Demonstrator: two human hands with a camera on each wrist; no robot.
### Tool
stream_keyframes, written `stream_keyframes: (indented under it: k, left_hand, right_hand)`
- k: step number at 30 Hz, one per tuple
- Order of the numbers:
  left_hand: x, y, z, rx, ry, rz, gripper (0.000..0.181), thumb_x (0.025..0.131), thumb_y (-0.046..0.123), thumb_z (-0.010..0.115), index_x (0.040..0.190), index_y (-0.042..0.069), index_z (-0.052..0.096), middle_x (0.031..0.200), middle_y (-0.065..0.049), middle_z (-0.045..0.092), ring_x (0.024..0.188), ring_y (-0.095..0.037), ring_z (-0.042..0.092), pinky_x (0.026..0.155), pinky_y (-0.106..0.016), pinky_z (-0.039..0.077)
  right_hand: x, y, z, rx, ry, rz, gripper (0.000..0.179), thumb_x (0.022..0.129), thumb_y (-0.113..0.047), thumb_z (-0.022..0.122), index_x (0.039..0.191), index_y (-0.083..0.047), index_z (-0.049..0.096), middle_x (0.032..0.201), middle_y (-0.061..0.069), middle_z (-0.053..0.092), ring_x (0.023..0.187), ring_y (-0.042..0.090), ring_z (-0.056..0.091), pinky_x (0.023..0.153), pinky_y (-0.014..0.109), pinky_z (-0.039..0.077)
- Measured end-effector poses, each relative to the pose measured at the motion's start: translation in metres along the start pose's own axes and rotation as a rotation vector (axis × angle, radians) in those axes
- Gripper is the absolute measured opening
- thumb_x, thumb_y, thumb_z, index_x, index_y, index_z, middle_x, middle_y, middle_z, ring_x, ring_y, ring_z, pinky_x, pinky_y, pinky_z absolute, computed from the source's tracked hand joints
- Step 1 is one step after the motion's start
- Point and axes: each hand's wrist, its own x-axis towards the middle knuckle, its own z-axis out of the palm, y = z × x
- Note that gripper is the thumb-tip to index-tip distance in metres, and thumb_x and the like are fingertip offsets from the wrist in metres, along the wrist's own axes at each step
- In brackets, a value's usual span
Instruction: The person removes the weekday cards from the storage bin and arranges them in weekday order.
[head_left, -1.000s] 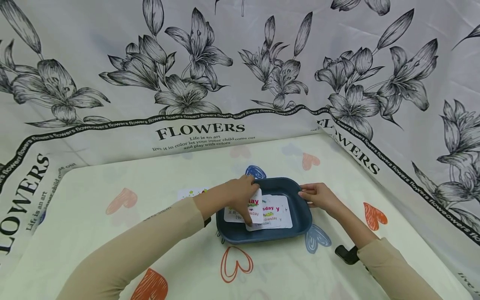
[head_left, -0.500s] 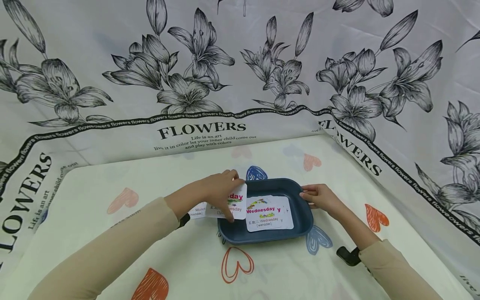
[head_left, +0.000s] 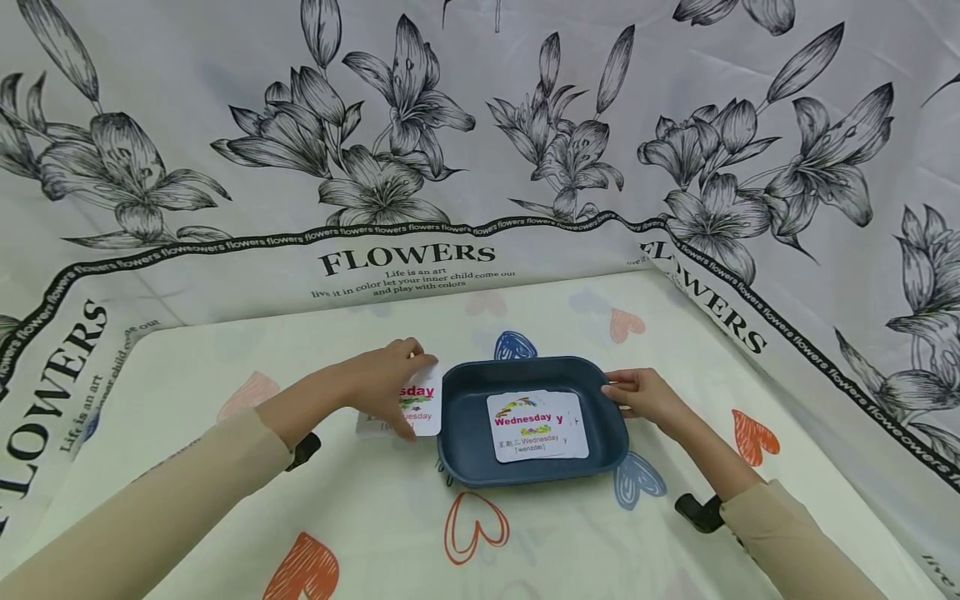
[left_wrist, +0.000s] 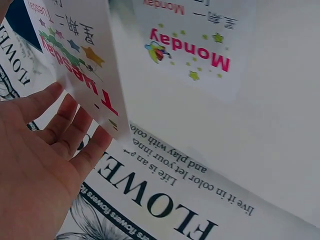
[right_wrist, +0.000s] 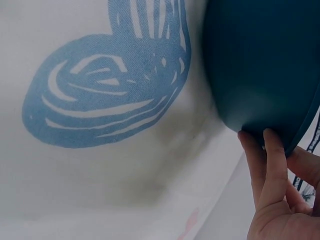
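Note:
My left hand point(head_left: 378, 383) holds a white Tuesday flash card point(head_left: 422, 406) by its edges, just left of the dark blue tray point(head_left: 465, 477). The left wrist view shows that card tilted above the tabletop, with a Monday flash card point(left_wrist: 192, 50) lying flat beyond it. In the head view the Monday card is mostly hidden behind my left hand and the held card. Inside the tray lies a small stack of cards with a Wednesday flash card point(head_left: 525, 429) on top. My right hand point(head_left: 643, 395) grips the tray's right rim, fingers against the outer wall and thumb at the rim.
A pale tablecloth point(head_left: 375, 517) printed with hearts covers the table. White curtains point(head_left: 555, 283) with black flower drawings and lettering hang behind it and along the right side.
My left hand has lifted the Tuesday card off the stack and carried it left, out over the tray's left rim. The Wednesday card is now uncovered. My right hand stays on the rim.

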Motion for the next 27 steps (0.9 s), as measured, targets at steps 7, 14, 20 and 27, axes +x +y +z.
stream_keyframes:
  k: [7, 14, 20, 27]
  left_hand:
    - [-0.028, -0.029, 0.006, -0.017, 0.027, -0.064, 0.104, 0.051, 0.05, 0.085, 0.137, 0.011, 0.042, 0.129, -0.013, 0.042, 0.102, -0.023, 0.046, 0.081, -0.038, 0.048]
    - [-0.057, -0.055, 0.009, 0.011, 0.048, -0.1, 0.103, 0.051, 0.05, 0.085, 0.135, 0.008, 0.043, 0.127, -0.015, 0.043, 0.097, -0.023, 0.046, 0.07, -0.032, 0.044]
    - [-0.075, -0.069, 0.01, -0.012, 0.054, -0.142, 0.105, 0.049, 0.052, 0.085, 0.134, 0.008, 0.043, 0.125, -0.016, 0.043, 0.098, -0.024, 0.045, 0.066, -0.036, 0.044]
    - [-0.08, -0.076, 0.011, -0.034, 0.056, -0.17, 0.105, 0.049, 0.051, 0.085, 0.135, 0.008, 0.042, 0.125, -0.016, 0.043, 0.1, -0.025, 0.044, 0.064, -0.039, 0.041]
  right_hand:
    - [-0.002, -0.001, -0.002, 0.0, -0.011, -0.015, 0.046, 0.093, -0.014, 0.054, 0.127, 0.015, 0.043, 0.117, 0.029, 0.057, 0.098, 0.029, 0.064, 0.075, 0.035, 0.054]
    - [-0.002, -0.002, -0.001, 0.012, -0.019, -0.02, 0.046, 0.093, -0.014, 0.054, 0.128, 0.015, 0.043, 0.119, 0.03, 0.055, 0.101, 0.033, 0.062, 0.076, 0.035, 0.053]
    - [-0.003, -0.004, -0.001, 0.011, -0.025, -0.02, 0.046, 0.093, -0.014, 0.054, 0.127, 0.015, 0.042, 0.119, 0.03, 0.055, 0.101, 0.033, 0.062, 0.076, 0.035, 0.053]
    - [-0.003, -0.005, 0.0, 0.012, -0.017, -0.01, 0.046, 0.093, -0.013, 0.054, 0.127, 0.015, 0.043, 0.119, 0.03, 0.055, 0.1, 0.033, 0.062, 0.075, 0.035, 0.053]
